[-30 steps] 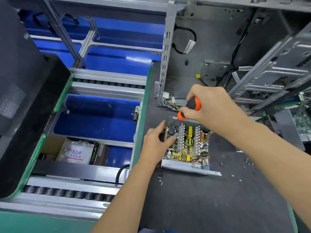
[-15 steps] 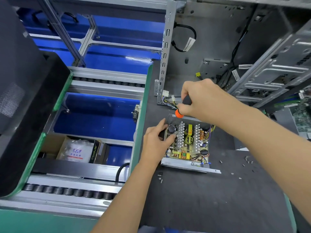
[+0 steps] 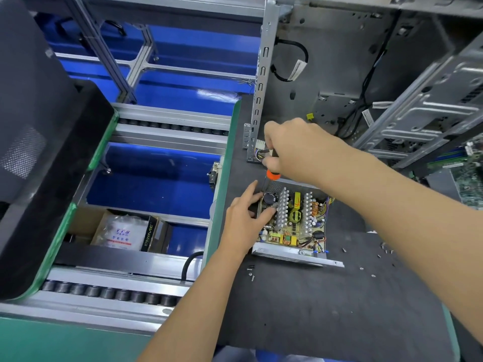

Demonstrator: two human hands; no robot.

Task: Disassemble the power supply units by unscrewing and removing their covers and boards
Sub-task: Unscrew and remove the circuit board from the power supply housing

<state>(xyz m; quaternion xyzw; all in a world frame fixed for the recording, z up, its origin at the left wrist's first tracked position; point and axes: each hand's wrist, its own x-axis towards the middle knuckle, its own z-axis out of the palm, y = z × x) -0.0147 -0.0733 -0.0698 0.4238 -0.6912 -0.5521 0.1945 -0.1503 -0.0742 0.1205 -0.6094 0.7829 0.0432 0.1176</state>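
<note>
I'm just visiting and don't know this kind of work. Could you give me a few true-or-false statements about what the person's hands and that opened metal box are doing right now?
1. The right hand grips an orange-and-black-handled screwdriver. True.
2. The open grey metal power supply unit has its cover on. False: the green circuit board with its parts is exposed.
3. The left hand rests against the unit's left edge. True.
4. The unit sits on the blue surface. False: it lies on the dark work mat.
5. Small loose screws lie on the mat near the unit. True.
</note>
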